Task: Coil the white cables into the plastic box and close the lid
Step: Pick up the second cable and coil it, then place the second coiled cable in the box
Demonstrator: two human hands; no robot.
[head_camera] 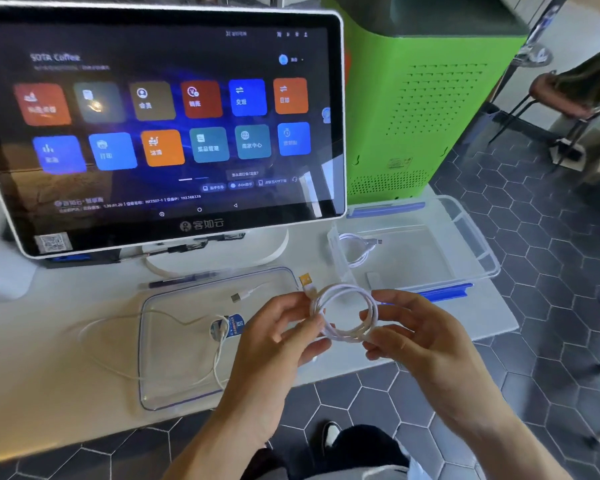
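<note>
I see the white cable (345,313) wound into a neat round coil, pinched between left hand (278,337) and right hand (426,337) fingers.

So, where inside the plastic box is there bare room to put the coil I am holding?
The plastic box floor is bare right of the coiled cable lying at its left end, up to the right wall. The lid is crowded by a loose cable. Both hands, left and right, hold the coil.
</note>
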